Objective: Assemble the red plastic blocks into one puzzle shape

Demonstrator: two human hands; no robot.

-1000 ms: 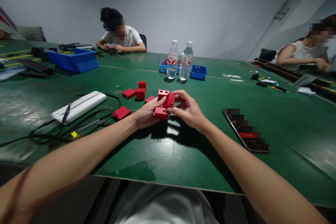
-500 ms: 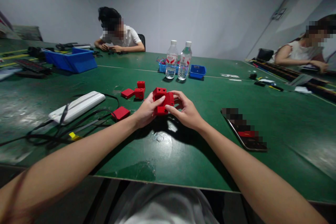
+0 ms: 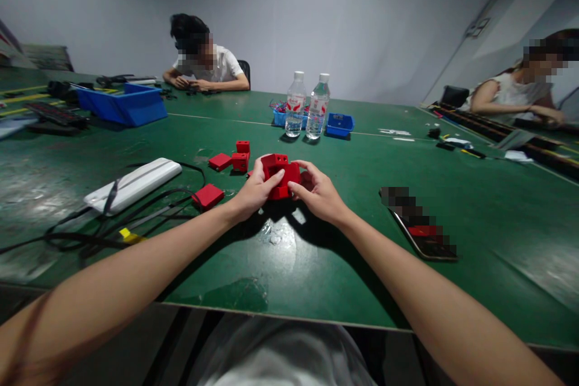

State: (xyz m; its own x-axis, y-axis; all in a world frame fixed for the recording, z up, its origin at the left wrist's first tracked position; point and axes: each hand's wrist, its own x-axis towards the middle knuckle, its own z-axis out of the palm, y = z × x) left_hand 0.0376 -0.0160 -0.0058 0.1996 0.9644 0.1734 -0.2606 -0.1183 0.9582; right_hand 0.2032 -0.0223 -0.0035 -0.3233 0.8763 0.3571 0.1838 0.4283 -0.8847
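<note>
Between my two hands is a red block-like part [image 3: 282,178] with small round holes in its far face, held just above the table. My left hand [image 3: 254,188] grips its left side, the thumb lying across the top. At the right side, my right hand [image 3: 320,193] pinches it with thumb and fingers; the fingertips behind are partly hidden. Left of my left hand lie more red pieces: a flat red piece [image 3: 208,196], another flat one [image 3: 220,161] and red blocks with holes [image 3: 240,161].
A white power bank [image 3: 133,186] with black cables lies left, a phone [image 3: 418,226] right. Two water bottles [image 3: 295,105] stand before small blue bins [image 3: 340,125]. A larger blue bin [image 3: 122,105] is far left. One person [image 3: 208,63] sits opposite, another [image 3: 515,93] at right.
The red part has tilted slightly in my hands, its top face turning, and its right portion now sits flatter. Both hands keep their hold in nearly the same place.
</note>
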